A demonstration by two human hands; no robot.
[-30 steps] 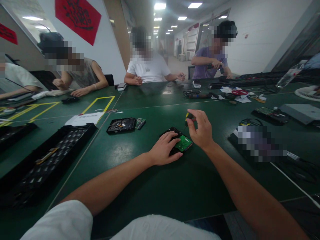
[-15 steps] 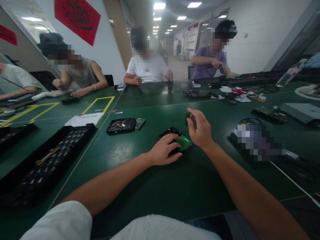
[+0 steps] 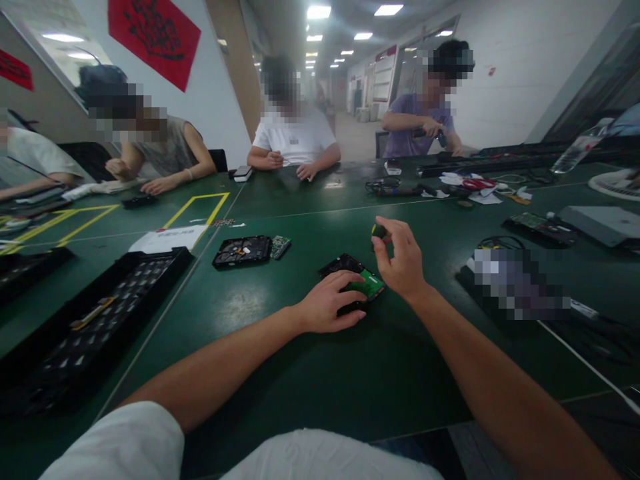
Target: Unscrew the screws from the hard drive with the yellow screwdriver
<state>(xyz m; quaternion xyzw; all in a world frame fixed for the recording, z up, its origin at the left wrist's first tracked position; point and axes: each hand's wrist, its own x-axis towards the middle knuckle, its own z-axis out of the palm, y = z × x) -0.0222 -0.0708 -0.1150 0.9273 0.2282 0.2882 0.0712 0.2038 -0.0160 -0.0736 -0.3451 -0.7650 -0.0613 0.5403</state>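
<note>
A hard drive with a green circuit board lies on the green table in front of me. My left hand holds it down, fingers spread over its top and thumb at the near side, covering part of it. Just right of the drive and above it, my right hand pinches the short dark and yellow handle of a small screwdriver. Its shaft is thin, and I cannot make out where the tip rests. Further left lies another hard drive, beside a loose circuit board.
Long black trays stand at the left. Cables and a partly blurred item lie at the right, near another drive and a grey box. Several people sit across the table, and a water bottle stands far right.
The screwdriver handle has turned a little between my right fingers. My left hand has shifted slightly on the drive. Across the table, the middle person's hand has lowered to the tabletop.
</note>
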